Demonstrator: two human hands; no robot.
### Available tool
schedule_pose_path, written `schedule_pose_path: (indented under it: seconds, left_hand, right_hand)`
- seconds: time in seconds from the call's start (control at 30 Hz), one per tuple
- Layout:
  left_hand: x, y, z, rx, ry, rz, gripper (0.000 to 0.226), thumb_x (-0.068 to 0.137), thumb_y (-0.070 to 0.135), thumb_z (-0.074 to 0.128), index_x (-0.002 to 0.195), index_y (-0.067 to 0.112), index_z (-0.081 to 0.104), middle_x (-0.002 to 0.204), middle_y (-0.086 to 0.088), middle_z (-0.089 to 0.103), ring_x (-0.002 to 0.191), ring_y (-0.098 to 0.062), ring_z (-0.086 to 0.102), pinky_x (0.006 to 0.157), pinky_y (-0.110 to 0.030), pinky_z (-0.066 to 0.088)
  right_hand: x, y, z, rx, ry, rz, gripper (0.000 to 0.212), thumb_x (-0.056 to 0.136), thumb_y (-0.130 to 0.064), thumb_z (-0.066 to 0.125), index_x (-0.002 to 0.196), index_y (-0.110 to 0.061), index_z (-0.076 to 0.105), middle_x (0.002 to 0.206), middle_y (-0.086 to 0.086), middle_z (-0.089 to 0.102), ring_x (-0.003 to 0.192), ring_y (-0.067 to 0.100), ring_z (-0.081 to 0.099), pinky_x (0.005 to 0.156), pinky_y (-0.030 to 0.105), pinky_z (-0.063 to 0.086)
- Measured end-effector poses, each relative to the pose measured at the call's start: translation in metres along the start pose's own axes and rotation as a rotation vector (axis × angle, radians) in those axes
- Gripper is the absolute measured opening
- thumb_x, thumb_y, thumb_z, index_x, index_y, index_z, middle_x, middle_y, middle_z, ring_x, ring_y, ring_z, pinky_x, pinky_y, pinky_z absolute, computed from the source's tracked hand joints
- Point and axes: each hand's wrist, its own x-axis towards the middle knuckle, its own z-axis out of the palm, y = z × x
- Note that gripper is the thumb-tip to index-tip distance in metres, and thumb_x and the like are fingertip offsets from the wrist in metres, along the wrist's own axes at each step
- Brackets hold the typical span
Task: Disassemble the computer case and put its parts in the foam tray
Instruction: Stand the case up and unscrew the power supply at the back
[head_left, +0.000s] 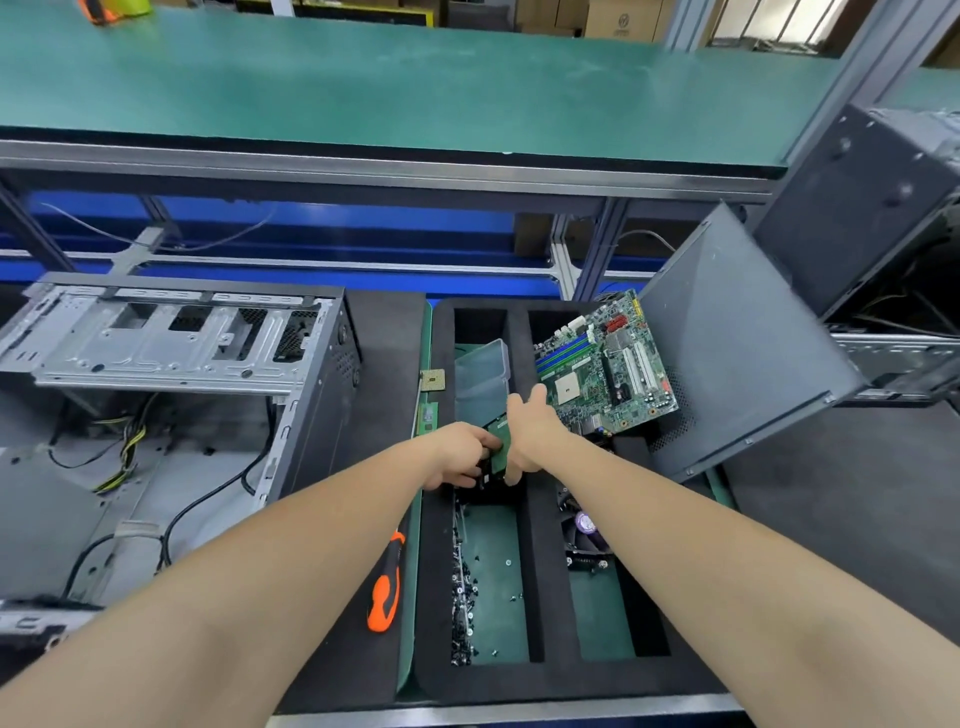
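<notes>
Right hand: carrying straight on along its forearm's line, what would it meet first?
Probably the clear plastic box lying in the left compartment of the black foam tray, just beyond the right hand; depth is unclear.

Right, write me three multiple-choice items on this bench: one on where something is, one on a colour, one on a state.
1. Where is the motherboard? A. on the floor B. in a cardboard box C. leaning in the foam tray's right compartment
2. What colour is the screwdriver's handle? A. orange and black B. blue C. white
3. What is the hard drive's state? A. lying untouched B. gripped by both hands C. wrapped in a bag
Key: 1 C, it stands tilted in that compartment; 2 A, orange grip with black; 3 B, left hand and right hand both grip it above the tray.
</notes>
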Motion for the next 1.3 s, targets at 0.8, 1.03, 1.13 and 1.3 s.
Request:
schedule_pose_path:
  seconds: [0.8,1.03,1.13,1.3]
  left_hand:
    - [-0.127,0.027,-0.117,0.044,0.578,0.433,0.033,0.090,0.008,0.052,0.110,0.019,0.076,0.105,-0.003,0.075,0.100,-0.023,0.070,0.088,-0.038,0.059]
    - [-0.190,-0.032,-0.197,0.059,0.540,0.454,0.026,0.090,0.005,0.056,0.096,0.021,0.076,0.092,-0.004,0.076,0.073,-0.016,0.076,0.074,-0.039,0.064]
    - [-0.213,-0.065,-0.236,0.302,0.560,0.433,0.019,0.091,0.013,0.061,0.093,0.025,0.076,0.094,0.001,0.075,0.086,-0.020,0.073,0.081,-0.038,0.061]
    - [-0.243,-0.124,-0.290,0.686,0.587,0.320,0.019,0.092,0.016,0.061,0.095,0.027,0.076,0.101,0.002,0.072,0.093,-0.017,0.062,0.081,-0.028,0.048]
  right_hand:
    - [-0.064,-0.130,-0.063,0.786,0.680,-0.269,0.024,0.107,-0.017,0.050,0.121,-0.007,0.067,0.124,0.012,0.062,0.111,0.023,0.055,0.083,0.024,0.030]
    - [-0.101,-0.221,-0.071,0.758,0.696,-0.372,0.014,0.099,-0.015,0.061,0.105,-0.010,0.074,0.110,0.008,0.070,0.104,0.023,0.062,0.088,0.035,0.049]
    - [-0.116,-0.258,-0.065,0.692,0.633,-0.421,0.011,0.096,-0.023,0.069,0.096,-0.012,0.070,0.103,0.007,0.070,0.097,0.022,0.063,0.079,0.033,0.047]
    - [-0.130,-0.306,-0.040,0.445,0.367,-0.466,0.018,0.095,-0.026,0.070,0.108,-0.013,0.073,0.109,0.008,0.073,0.105,0.027,0.064,0.082,0.032,0.049]
